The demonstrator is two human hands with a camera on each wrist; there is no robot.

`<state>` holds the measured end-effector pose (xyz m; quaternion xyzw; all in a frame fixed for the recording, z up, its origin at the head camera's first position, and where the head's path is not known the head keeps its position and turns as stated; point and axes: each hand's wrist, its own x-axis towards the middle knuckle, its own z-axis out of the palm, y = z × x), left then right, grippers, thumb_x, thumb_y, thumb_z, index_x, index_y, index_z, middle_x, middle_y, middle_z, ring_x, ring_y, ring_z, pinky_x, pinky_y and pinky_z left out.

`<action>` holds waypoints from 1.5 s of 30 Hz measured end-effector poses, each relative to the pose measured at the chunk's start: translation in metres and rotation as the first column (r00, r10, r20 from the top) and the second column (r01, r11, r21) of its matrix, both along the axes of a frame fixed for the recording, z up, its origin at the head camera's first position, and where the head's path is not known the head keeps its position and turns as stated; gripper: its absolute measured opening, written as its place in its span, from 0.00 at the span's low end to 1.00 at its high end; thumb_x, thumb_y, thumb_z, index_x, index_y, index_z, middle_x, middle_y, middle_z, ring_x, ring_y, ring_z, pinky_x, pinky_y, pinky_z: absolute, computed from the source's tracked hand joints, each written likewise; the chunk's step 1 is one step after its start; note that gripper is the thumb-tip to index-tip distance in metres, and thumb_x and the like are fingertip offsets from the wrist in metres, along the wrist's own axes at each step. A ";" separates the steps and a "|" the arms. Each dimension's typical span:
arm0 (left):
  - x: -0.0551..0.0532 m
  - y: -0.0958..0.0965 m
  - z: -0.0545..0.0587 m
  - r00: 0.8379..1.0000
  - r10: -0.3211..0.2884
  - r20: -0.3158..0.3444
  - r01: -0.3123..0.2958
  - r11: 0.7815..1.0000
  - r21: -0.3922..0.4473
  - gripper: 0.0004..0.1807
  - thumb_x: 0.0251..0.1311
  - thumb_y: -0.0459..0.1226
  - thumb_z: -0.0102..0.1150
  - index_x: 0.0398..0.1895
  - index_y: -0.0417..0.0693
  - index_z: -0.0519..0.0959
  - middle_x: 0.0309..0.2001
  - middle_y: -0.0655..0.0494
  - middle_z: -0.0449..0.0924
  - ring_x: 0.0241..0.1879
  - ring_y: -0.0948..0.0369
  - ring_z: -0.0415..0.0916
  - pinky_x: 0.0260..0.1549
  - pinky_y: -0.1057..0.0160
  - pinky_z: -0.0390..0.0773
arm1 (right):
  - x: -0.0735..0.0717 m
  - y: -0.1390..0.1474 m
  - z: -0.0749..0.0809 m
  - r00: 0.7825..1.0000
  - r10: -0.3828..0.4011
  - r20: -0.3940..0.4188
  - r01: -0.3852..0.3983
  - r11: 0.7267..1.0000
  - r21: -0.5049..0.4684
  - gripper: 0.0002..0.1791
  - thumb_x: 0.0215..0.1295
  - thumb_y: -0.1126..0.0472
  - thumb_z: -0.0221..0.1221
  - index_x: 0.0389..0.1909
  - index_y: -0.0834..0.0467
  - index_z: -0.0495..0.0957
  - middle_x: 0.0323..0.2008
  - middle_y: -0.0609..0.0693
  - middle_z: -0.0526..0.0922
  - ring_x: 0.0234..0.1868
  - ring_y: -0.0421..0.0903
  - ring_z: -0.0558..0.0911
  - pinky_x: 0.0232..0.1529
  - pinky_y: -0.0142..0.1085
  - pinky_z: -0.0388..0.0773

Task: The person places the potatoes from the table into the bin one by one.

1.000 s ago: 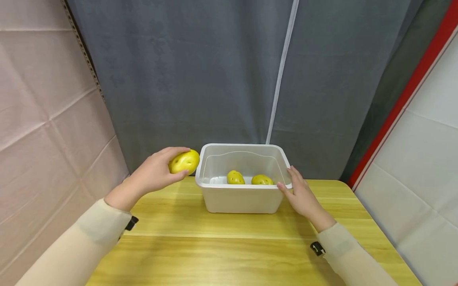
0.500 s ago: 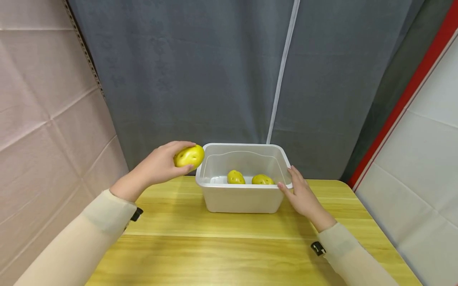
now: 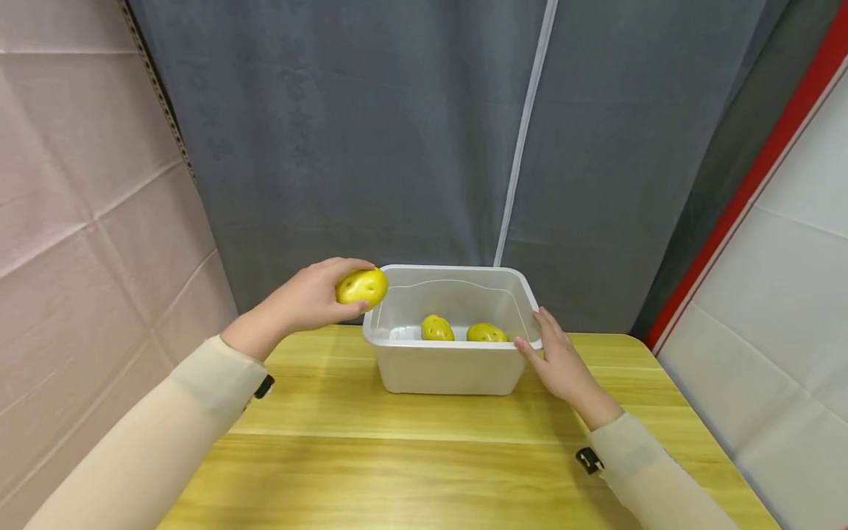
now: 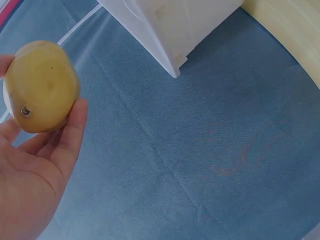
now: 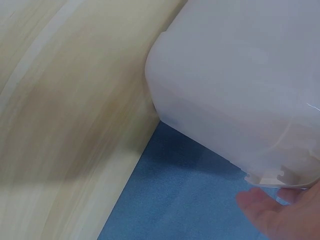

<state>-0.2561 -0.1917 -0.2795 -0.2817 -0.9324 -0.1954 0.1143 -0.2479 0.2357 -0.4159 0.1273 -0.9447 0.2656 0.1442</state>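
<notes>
In the head view my left hand (image 3: 311,298) holds a yellow potato (image 3: 362,288) between thumb and fingers, at the left rim of a white plastic bin (image 3: 445,369). The left wrist view shows this potato (image 4: 44,86) from another side, with a small dark eye near its lower end. Two more potatoes lie inside the bin, a left one (image 3: 436,328) and a right one (image 3: 486,333). My right hand (image 3: 562,366) rests on the bin's front right corner, its thumb at the front rim and its fingers along the right one.
Under the bin is a wood-grain table (image 3: 371,471). Behind it hangs a grey-blue curtain (image 3: 344,147) with a pale strip. A pinkish cloth wall (image 3: 99,243) stands on the left, and a white panel (image 3: 782,316) with a red border stands on the right.
My left hand has moved right and slightly up with the potato, which now overlaps the bin's back left corner. The right hand, the bin and the potatoes inside have stayed put.
</notes>
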 end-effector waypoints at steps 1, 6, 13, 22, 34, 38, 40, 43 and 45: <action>-0.001 0.001 0.000 1.000 0.001 0.003 -0.001 1.000 -0.005 0.32 0.59 0.48 0.66 0.69 0.58 0.72 0.58 0.54 0.75 0.45 0.55 0.74 0.44 0.53 0.76 | 0.000 0.000 0.000 1.000 0.000 0.000 0.000 1.000 0.001 0.43 0.77 0.40 0.47 0.76 0.67 0.50 0.77 0.67 0.46 0.74 0.70 0.52 0.69 0.66 0.53; -0.004 0.006 0.001 1.000 -0.005 0.015 0.005 1.000 -0.030 0.32 0.60 0.49 0.65 0.69 0.58 0.72 0.58 0.54 0.75 0.46 0.55 0.74 0.45 0.53 0.77 | 0.000 0.000 -0.001 1.000 -0.001 0.001 0.001 1.000 0.002 0.42 0.77 0.41 0.48 0.76 0.68 0.50 0.77 0.67 0.46 0.74 0.70 0.53 0.69 0.67 0.53; -0.006 0.013 0.004 0.999 -0.020 0.025 0.021 0.998 -0.053 0.31 0.58 0.48 0.64 0.67 0.56 0.73 0.54 0.55 0.76 0.44 0.56 0.73 0.41 0.57 0.74 | -0.001 0.001 -0.001 1.000 0.000 -0.002 0.000 1.000 0.005 0.43 0.77 0.40 0.47 0.76 0.68 0.50 0.77 0.68 0.46 0.74 0.71 0.53 0.69 0.67 0.53; -0.011 0.022 0.008 0.999 -0.028 0.046 0.032 0.995 -0.098 0.32 0.59 0.49 0.63 0.68 0.55 0.72 0.58 0.53 0.75 0.44 0.55 0.73 0.39 0.57 0.74 | -0.001 0.002 0.000 1.000 -0.006 0.009 0.006 1.000 0.004 0.43 0.77 0.39 0.46 0.77 0.67 0.50 0.77 0.67 0.46 0.74 0.71 0.52 0.69 0.67 0.52; -0.016 0.032 0.012 0.995 -0.023 0.097 0.036 0.991 -0.131 0.32 0.59 0.49 0.63 0.69 0.58 0.71 0.59 0.54 0.74 0.46 0.54 0.72 0.41 0.56 0.73 | -0.001 0.003 -0.001 1.000 0.006 -0.009 -0.006 1.000 0.002 0.43 0.77 0.41 0.47 0.76 0.69 0.50 0.77 0.68 0.46 0.74 0.71 0.52 0.69 0.67 0.53; -0.019 0.035 0.013 0.994 -0.027 0.109 0.042 0.990 -0.136 0.32 0.59 0.49 0.63 0.68 0.58 0.72 0.59 0.54 0.74 0.47 0.54 0.72 0.41 0.56 0.73 | -0.001 0.003 -0.001 1.000 0.005 -0.010 -0.005 1.000 0.003 0.43 0.77 0.41 0.47 0.76 0.68 0.50 0.77 0.68 0.46 0.74 0.70 0.52 0.69 0.66 0.53; -0.020 0.036 0.014 0.993 -0.031 0.110 0.046 0.989 -0.138 0.31 0.59 0.48 0.63 0.68 0.57 0.72 0.59 0.53 0.75 0.48 0.54 0.72 0.41 0.56 0.73 | -0.001 0.003 -0.001 1.000 0.004 -0.009 -0.004 1.000 0.004 0.43 0.77 0.41 0.47 0.76 0.68 0.50 0.77 0.68 0.46 0.74 0.70 0.52 0.69 0.66 0.53; -0.021 0.037 0.014 0.992 -0.031 0.119 0.048 0.989 -0.142 0.31 0.59 0.48 0.64 0.67 0.57 0.73 0.59 0.53 0.75 0.49 0.53 0.72 0.42 0.56 0.73 | -0.002 0.004 0.000 1.000 0.005 -0.006 -0.005 1.000 0.005 0.43 0.77 0.40 0.47 0.76 0.68 0.50 0.77 0.68 0.46 0.74 0.70 0.52 0.69 0.66 0.53; -0.022 0.038 0.013 0.992 -0.034 0.122 0.051 0.988 -0.145 0.31 0.58 0.47 0.64 0.67 0.57 0.73 0.59 0.52 0.75 0.50 0.53 0.71 0.43 0.55 0.73 | -0.001 0.004 0.000 1.000 0.006 -0.005 -0.006 1.000 0.004 0.43 0.77 0.40 0.47 0.76 0.68 0.50 0.77 0.68 0.46 0.74 0.70 0.52 0.69 0.67 0.53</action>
